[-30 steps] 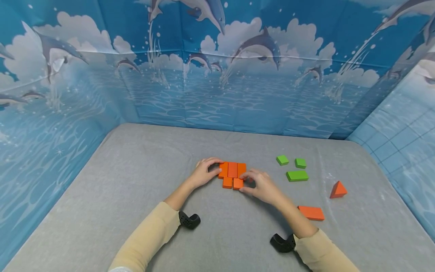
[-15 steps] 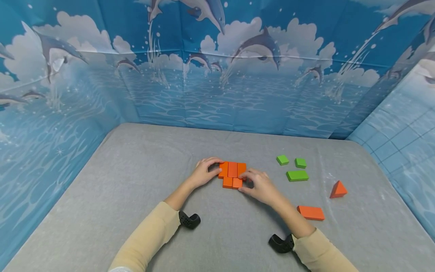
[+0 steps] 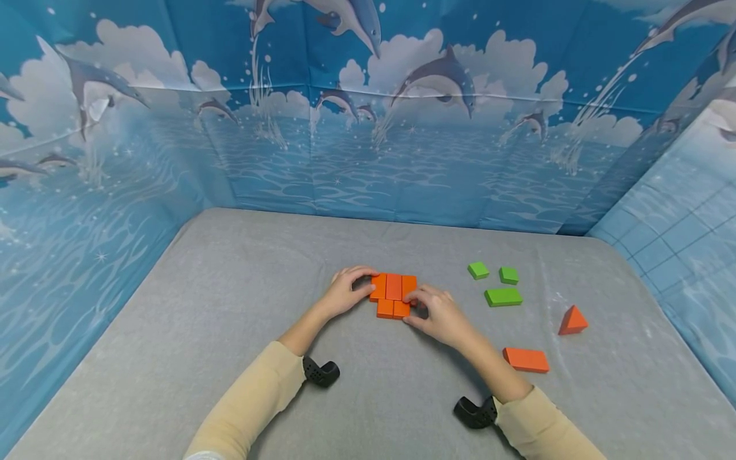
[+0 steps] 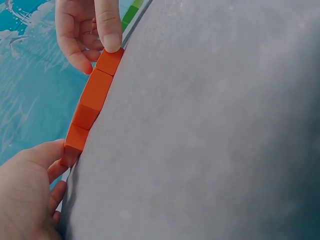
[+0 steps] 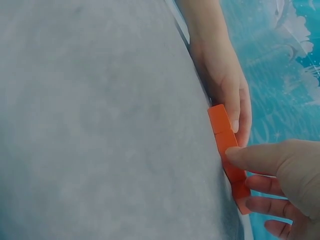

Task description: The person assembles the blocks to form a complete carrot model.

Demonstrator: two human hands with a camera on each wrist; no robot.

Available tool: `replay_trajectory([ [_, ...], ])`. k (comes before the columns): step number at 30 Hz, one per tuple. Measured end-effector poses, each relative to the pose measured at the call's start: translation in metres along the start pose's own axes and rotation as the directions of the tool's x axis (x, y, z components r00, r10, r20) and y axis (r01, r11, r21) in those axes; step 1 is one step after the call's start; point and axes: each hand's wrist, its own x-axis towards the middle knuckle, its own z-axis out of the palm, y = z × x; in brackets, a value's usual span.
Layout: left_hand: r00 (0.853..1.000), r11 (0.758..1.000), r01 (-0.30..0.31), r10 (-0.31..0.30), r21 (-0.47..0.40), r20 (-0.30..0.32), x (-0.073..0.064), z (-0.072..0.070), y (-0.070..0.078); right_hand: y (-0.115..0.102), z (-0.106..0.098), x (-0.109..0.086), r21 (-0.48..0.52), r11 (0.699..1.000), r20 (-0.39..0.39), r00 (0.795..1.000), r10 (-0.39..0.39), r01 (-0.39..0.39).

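Several orange blocks lie flat and tight together: three taller ones in a far row, two smaller ones in a near row. My left hand [image 3: 345, 292] holds the left orange block [image 3: 379, 287] of the far row at its outer side, thumb and index finger curved against it. At the near row, my right hand [image 3: 441, 314] pinches the right small orange block [image 3: 401, 310], thumb on its near edge. The other small orange block [image 3: 384, 309] touches it. In the right wrist view my right thumb [image 5: 250, 157] presses the near face; the blocks' far sides are hidden.
Right of the hands lie two small green blocks [image 3: 478, 271] and a longer green block [image 3: 503, 298]. Farther right stands an orange triangular block [image 3: 573, 321]. A flat orange block [image 3: 526, 360] lies beside my right forearm. A dolphin-print curtain [image 3: 368, 172] borders the grey table [image 3: 259, 255].
The right small orange block has shifted left with my right hand, closing the gap to its neighbour. The left hand stays put. Over the last half second almost nothing moves.
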Motion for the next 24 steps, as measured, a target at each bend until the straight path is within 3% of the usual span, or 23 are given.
replay_trajectory([
  [8,1.000,1.000,-0.008,0.008,0.000,-0.002,0.000,0.000,0.000,0.002,-0.005,-0.002,0.050,0.999,-0.006,1.000,-0.017,0.017],
  [13,1.000,1.000,-0.018,0.018,-0.003,-0.002,-0.001,0.000,0.000,0.011,-0.026,-0.010,0.091,0.994,-0.087,0.995,-0.053,0.061],
  [17,1.000,1.000,-0.016,0.015,-0.008,-0.006,-0.001,0.000,0.000,0.024,-0.049,-0.029,0.094,0.995,-0.096,0.995,-0.016,0.025],
  [24,0.999,0.999,-0.035,0.035,0.004,-0.006,-0.001,-0.001,-0.001,0.049,-0.082,-0.083,0.106,0.990,-0.060,0.993,0.102,-0.095],
])
